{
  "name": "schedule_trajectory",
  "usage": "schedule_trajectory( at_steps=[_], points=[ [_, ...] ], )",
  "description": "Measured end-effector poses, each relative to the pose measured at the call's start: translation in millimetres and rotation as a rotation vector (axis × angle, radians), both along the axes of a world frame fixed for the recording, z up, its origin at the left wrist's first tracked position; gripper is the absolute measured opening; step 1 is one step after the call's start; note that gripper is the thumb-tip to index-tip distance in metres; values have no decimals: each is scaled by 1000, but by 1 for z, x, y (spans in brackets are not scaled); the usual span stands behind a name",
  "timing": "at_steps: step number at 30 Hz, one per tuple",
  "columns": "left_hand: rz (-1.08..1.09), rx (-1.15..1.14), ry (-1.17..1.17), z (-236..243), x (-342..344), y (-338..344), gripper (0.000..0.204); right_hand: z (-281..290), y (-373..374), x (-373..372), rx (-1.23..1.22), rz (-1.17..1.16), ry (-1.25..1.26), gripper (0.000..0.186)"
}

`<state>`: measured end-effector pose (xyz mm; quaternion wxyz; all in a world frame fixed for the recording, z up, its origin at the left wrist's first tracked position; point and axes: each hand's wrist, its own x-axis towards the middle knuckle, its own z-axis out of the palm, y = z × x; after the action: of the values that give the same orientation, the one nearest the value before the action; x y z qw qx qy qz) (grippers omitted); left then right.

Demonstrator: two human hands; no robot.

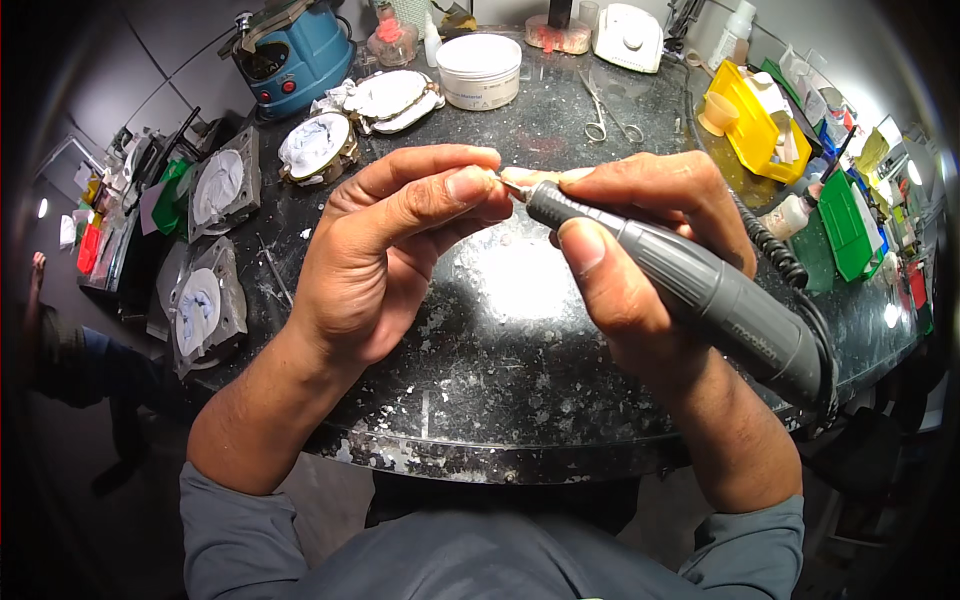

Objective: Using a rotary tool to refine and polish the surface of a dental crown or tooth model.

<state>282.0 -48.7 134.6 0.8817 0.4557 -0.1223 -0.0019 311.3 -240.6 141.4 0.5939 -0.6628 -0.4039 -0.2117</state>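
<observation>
My right hand grips a dark grey rotary handpiece, its body slanting down to the right and its cord running off behind. The thin metal bit at its tip points left and meets the fingertips of my left hand. There, thumb and fingers are pinched together; whatever they hold is too small and too covered to name. Both hands are raised above the middle of the dark bench, fingertips nearly touching.
Speckled black bench. Plaster-filled metal flasks stand left, a white tub and scissors at the back, a blue machine back left. Yellow bin, green bin and coiled cord lie right. Someone stands far left.
</observation>
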Motion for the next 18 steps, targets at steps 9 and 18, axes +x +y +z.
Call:
schedule_trajectory(
  at_steps=[9,18],
  points=[
    [-19,-29,8,-1,0,0,21,3,1,-3,18,12,74,22],
    [51,71,57,4,0,-1,21,2,2,-1,-10,-18,56,21]
  ],
)
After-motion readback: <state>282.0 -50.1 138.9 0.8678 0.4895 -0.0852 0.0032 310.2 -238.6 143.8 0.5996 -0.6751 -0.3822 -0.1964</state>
